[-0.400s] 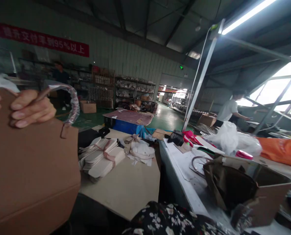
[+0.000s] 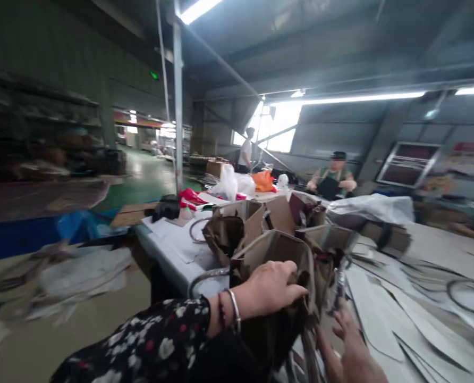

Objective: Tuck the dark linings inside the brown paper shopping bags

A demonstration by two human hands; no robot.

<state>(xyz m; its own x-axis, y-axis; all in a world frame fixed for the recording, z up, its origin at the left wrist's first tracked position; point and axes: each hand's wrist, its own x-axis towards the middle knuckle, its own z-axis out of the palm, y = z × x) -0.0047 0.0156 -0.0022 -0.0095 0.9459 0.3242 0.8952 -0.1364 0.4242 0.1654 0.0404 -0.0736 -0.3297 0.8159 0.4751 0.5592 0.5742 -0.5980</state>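
Note:
My left hand (image 2: 267,287), in a black floral sleeve with bracelets, reaches across the near edge of a dark brown handbag (image 2: 256,330). Its thumb and forefinger are spread over the bag's mouth; the other fingers are hidden. To the right of the bag is my right hand (image 2: 350,348), slightly blurred, fingers apart, close to hanging brown straps (image 2: 311,354). A curved handle (image 2: 207,275) sticks out at the bag's left. More handbags stand behind it, one dark brown (image 2: 223,234) and one partly covered at the right (image 2: 330,234).
Pale flat cut pieces (image 2: 374,314) lie to the right. White plastic bags (image 2: 227,183) and an orange bag (image 2: 263,181) are farther back. A co-worker (image 2: 335,178) sits across the table. A metal post (image 2: 178,117) rises at the table's far left.
The view has swung right. The brown bag held up by both hands at the left is no longer recognisable there. My hands are now at the handbags on the right-hand table.

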